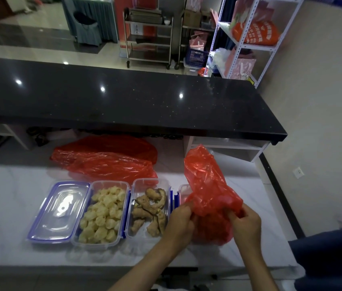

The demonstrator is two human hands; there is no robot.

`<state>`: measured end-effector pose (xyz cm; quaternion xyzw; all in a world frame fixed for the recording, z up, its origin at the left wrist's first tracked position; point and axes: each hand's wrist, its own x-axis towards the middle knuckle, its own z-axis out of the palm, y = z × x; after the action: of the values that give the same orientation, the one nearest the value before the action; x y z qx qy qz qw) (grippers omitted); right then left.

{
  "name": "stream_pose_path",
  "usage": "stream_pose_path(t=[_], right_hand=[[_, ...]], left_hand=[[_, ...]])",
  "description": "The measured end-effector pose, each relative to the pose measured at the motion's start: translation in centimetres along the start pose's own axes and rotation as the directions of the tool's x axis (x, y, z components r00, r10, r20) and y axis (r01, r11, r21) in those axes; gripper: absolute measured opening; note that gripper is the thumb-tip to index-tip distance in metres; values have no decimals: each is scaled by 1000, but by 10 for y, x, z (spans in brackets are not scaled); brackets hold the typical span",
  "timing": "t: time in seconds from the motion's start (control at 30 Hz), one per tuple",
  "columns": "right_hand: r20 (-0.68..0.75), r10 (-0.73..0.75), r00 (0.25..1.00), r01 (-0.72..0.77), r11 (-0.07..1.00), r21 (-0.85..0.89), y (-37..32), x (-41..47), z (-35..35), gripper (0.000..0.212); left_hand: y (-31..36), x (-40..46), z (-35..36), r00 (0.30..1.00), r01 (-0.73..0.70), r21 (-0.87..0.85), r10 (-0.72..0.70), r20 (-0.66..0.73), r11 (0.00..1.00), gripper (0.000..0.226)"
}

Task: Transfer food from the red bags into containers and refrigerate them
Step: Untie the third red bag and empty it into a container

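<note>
Both my hands hold a red plastic bag [206,185] upended over a clear container [184,189] at the right end of the row; the bag hides most of that container. My left hand [181,220] grips the bag's left edge and my right hand [244,221] pinches its right edge. To the left stands an open container of brown ginger pieces [151,208]. Beside it is an open container of pale yellow puffs [103,215]. A blue-rimmed clear lid [58,211] lies flat at the far left. Two flattened red bags [107,158] lie behind the containers.
The containers sit on a white marble counter [8,206] below a raised black stone ledge [123,97]. Beyond it stand metal trolleys [148,34] and a white shelf rack [247,36] with bags. A wall runs along the right. A dark-clothed knee [331,257] shows at lower right.
</note>
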<state>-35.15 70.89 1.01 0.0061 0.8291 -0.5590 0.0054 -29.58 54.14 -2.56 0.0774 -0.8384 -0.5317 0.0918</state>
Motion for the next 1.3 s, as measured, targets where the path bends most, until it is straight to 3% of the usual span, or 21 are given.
stream_pose_path(t=[0.17, 0.27, 0.33, 0.43, 0.53, 0.63, 0.73, 0.8, 0.9, 1.03, 1.1, 1.2, 1.3], right_hand=[[-37, 64, 997, -62, 997, 55, 6, 4, 11, 15], [-74, 174, 982, -164, 979, 122, 17, 6, 14, 18], [-85, 224, 971, -211, 967, 143, 23, 7, 14, 18], [-81, 275, 958, -260, 953, 154, 26, 11, 17, 15], [-58, 300, 952, -289, 944, 158, 26, 14, 21, 13], [-10, 277, 961, -270, 945, 186, 23, 12, 20, 13], [78, 166, 983, -178, 967, 180, 22, 6, 11, 18], [224, 116, 968, -156, 973, 169, 25, 1, 1, 21], [378, 116, 919, -170, 979, 112, 35, -4, -10, 30], [283, 115, 952, -122, 993, 5, 42, -2, -11, 28], [251, 84, 964, -79, 996, -31, 42, -1, -10, 25], [198, 34, 980, -25, 998, -50, 37, -3, -7, 16], [122, 6, 992, 4, 997, -75, 29, 0, -5, 27]], left_hand=[[3, 0, -4, 998, 40, -25, -39, 53, 999, 24], [-4, -4, -7, 993, 6, -77, 3, 120, 997, 80], [-11, -6, -9, 983, -59, -10, 60, 172, 998, 102], [-16, -9, -10, 944, -288, 164, 251, 214, 944, 92], [-19, -6, -8, 851, -516, 331, 426, 308, 790, 68], [-17, -4, -8, 867, -460, 269, 361, 344, 846, 52], [-22, -1, -4, 953, -298, 163, 284, 102, 941, 42], [-25, 3, -4, 979, -201, 161, 203, 7, 966, 40], [-21, 1, -11, 987, -144, 185, 127, 103, 972, 57], [-17, -1, -14, 949, -113, 199, 46, 313, 973, 90], [-17, 1, -15, 966, -83, 155, 42, 254, 984, 87], [-22, 5, -19, 992, -116, 92, 111, 56, 989, 77], [-20, 5, -22, 987, -144, 94, 149, -54, 985, 74]])
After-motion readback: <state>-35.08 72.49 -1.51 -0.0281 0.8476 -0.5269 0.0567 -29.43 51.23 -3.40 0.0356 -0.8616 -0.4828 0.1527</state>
